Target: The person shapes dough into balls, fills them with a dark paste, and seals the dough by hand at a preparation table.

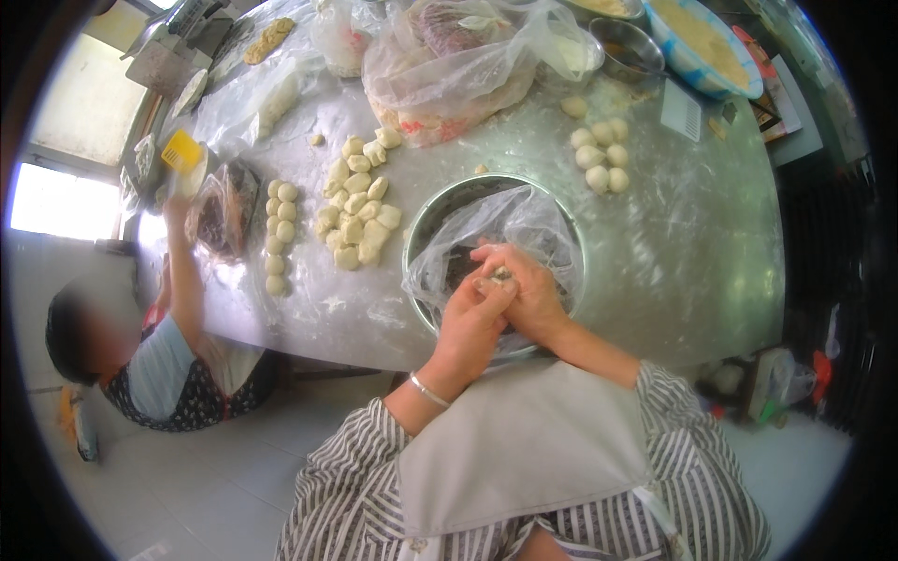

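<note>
Both hands meet over a round metal pan (pixel 414 226) lined with a clear plastic bag (pixel 519 210) that holds a dark filling (pixel 459 265). Between my left hand (pixel 468 315) and my right hand (pixel 537 298) is a small dough ball (pixel 501 274), mostly covered by fingers, with some dark filling showing on it. My left thumb presses at its top, while the right fingers curl around it. Left of the pan lies a cluster of cut dough pieces (pixel 356 203). Smooth round dough balls (pixel 600 156) sit in rows beyond the pan on the right.
At left, a co-worker (pixel 151 357) reaches over the metal table (pixel 673 266), near a bag of dark filling (pixel 223 210) and a double row of dough balls (pixel 275 242). A large bag of dough (pixel 449 91), a steel bowl (pixel 624 52) and a blue-white basin (pixel 701 45) stand at the back.
</note>
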{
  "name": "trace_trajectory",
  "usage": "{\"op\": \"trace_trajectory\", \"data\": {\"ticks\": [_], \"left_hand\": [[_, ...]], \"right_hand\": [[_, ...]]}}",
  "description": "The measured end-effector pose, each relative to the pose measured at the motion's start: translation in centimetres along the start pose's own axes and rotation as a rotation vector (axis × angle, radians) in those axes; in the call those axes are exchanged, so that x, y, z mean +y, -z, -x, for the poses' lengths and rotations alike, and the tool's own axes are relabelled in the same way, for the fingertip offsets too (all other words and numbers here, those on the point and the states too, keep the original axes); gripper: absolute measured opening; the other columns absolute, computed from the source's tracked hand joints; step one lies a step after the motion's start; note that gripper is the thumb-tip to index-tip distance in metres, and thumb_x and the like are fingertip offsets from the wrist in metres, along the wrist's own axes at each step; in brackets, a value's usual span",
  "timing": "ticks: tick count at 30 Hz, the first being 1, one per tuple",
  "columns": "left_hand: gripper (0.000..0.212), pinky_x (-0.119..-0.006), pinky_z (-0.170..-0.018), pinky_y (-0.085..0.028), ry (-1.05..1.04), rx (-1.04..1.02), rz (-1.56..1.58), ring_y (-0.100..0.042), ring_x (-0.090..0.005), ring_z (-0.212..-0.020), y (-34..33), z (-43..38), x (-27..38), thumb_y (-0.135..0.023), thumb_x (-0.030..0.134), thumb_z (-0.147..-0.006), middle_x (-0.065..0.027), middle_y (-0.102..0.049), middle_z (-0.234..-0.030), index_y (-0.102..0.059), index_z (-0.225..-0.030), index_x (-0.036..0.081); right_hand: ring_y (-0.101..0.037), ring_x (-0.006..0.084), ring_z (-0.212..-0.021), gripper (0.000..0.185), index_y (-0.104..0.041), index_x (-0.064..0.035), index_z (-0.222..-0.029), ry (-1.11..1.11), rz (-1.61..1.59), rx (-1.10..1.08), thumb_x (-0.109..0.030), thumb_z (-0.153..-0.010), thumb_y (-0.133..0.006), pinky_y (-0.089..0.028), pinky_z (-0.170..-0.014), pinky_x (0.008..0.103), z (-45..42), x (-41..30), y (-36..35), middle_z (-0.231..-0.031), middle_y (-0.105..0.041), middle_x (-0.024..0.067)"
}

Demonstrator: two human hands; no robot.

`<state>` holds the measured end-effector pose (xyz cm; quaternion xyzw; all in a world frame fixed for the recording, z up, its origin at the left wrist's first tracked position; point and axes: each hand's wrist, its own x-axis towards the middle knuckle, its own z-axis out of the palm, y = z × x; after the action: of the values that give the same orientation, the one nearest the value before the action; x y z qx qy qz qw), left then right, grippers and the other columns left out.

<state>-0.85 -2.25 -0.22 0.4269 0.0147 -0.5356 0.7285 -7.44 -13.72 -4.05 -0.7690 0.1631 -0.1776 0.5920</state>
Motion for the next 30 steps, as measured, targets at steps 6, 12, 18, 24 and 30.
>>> {"op": "trace_trajectory", "data": {"ticks": [6,12,18,24,30], "left_hand": [[0.033,-0.028,-0.085,-0.053,0.034,0.101,-0.041,-0.064,-0.0138,-0.103,0.5,0.2,0.4,-0.059,0.018,-0.103,-0.0061,-0.066,-0.115,-0.057,-0.130,-0.002],[0.033,-0.031,-0.084,-0.054,0.112,0.115,-0.449,-0.065,-0.0163,-0.100,0.6,0.8,1.7,-0.059,0.014,-0.099,-0.0070,-0.067,-0.114,-0.058,-0.128,-0.002],[0.028,-0.035,-0.086,-0.052,-0.183,0.027,-0.496,-0.063,-0.0170,-0.103,1.3,0.6,0.7,-0.058,0.013,-0.097,-0.0059,-0.065,-0.114,-0.058,-0.123,0.002],[0.029,-0.037,-0.099,-0.050,0.104,-0.032,0.095,-0.061,-0.0188,-0.114,2.1,-0.4,-0.7,-0.054,0.013,-0.103,-0.0074,-0.064,-0.123,-0.058,-0.129,0.001],[0.039,-0.037,-0.104,-0.048,0.103,-0.032,0.043,-0.058,-0.0191,-0.123,1.0,0.2,0.5,-0.058,0.010,-0.101,-0.0082,-0.062,-0.129,-0.054,-0.139,0.000]], "right_hand": [[-0.061,0.0321,-0.125,0.048,-0.061,-0.0091,-0.124,0.033,0.072,-0.023,-0.026,-0.083,-0.079,-0.050,-0.101,0.0414,0.1,-1.9,0.7,-0.132,-0.065,0.0138],[-0.057,0.0316,-0.131,0.058,-0.062,-0.0114,-0.136,0.228,0.183,-0.135,-0.021,-0.081,-0.080,-0.045,-0.109,0.0416,-0.5,-0.6,1.5,-0.143,-0.059,0.0128],[-0.058,0.0339,-0.130,0.042,-0.067,-0.0102,-0.123,0.261,0.203,-0.096,-0.017,-0.083,-0.078,-0.046,-0.108,0.0419,-0.4,0.3,0.7,-0.137,-0.063,0.0130],[-0.061,0.0347,-0.127,0.028,-0.065,-0.0076,-0.107,0.108,0.092,-0.051,-0.013,-0.083,-0.078,-0.050,-0.104,0.0402,0.2,0.8,0.2,-0.129,-0.067,0.0152],[-0.057,0.0340,-0.131,0.045,-0.066,-0.0099,-0.123,0.255,0.164,-0.028,-0.019,-0.080,-0.079,-0.047,-0.107,0.0432,-0.8,-1.1,1.1,-0.138,-0.062,0.0131]]}}
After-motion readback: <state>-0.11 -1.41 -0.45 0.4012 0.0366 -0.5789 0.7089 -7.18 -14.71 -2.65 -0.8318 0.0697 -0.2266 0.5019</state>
